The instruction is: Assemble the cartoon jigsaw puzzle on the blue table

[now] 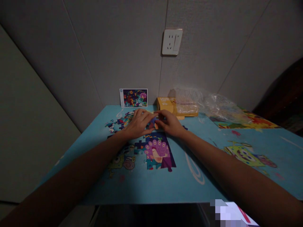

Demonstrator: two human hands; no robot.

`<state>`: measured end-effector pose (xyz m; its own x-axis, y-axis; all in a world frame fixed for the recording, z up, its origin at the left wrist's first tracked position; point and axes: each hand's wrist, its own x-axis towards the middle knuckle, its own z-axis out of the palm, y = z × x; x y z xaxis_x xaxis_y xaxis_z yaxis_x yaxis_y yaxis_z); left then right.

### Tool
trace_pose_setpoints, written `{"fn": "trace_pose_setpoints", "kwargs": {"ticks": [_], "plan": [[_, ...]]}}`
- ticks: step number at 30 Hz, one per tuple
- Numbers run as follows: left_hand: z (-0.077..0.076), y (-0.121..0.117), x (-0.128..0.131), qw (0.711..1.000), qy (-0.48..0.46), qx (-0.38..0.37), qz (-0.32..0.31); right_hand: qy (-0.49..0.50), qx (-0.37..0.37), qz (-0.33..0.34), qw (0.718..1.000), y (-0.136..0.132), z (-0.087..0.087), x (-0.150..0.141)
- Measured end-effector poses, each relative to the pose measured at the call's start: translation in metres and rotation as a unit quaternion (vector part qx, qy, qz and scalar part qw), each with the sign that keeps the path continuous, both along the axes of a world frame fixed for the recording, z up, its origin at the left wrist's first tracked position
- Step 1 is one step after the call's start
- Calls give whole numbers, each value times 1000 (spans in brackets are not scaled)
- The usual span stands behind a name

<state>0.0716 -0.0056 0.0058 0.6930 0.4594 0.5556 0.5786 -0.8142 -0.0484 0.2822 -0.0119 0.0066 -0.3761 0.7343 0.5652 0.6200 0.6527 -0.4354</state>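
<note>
Over a loose pile of jigsaw pieces [113, 125], my left hand [138, 124] has its fingers bent, with thumb and forefinger around a jigsaw piece [152, 123]. My right hand [169, 123] faces it from the other side, its thumb and fingertips closed on the same small coloured area. Fingers partly hide that piece, so its exact outline is unclear. Just below the hands lies a joined section of the puzzle [157, 153] showing a pink peacock. My left forearm covers some of the pieces on its left.
A picture card [134, 98] of the puzzle leans on the wall. Beside it sit a yellow box [165, 104] and clear plastic packaging [189, 99]. A colourful printed sheet [255, 121] lies at right on the blue cartoon-patterned table cover [175, 186]. A socket [172, 42] is on the wall.
</note>
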Motion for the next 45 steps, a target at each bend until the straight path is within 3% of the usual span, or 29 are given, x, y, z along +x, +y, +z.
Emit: {"fn": "trace_pose_setpoints", "kwargs": {"ticks": [3, 5, 9, 12, 18, 24, 28, 31, 37, 45], "plan": [[0, 1, -1, 1000, -26, 10, 15, -4, 8, -51, 999, 1, 4, 4], [-3, 3, -3, 997, -36, 0, 62, -26, -3, -109, 994, 4, 5, 8], [-10, 10, -10, 980, 14, -72, 186, -53, -74, -202, 975, 12, 1, 19], [-13, 13, -12, 966, 33, -129, 221, -81, -106, -214, 968, 16, -4, 22], [-16, 16, -10, 966, 10, -158, 205, -141, -85, -207, 964, 14, -3, 17], [-16, 18, -9, 961, -39, -189, 198, -125, -23, -122, 984, 4, 4, 9], [-9, 11, -8, 987, -21, -129, 93, -83, 7, -42, 996, -5, 4, -2], [-4, 4, -6, 997, -37, -69, 13, -59, 12, -23, 998, -10, 6, -7], [2, 3, -4, 979, -178, -35, 89, -56, -21, -44, 997, -12, 9, -7], [-3, 8, -6, 993, -81, -51, 73, -133, -36, -62, 989, -9, 3, -9]]}}
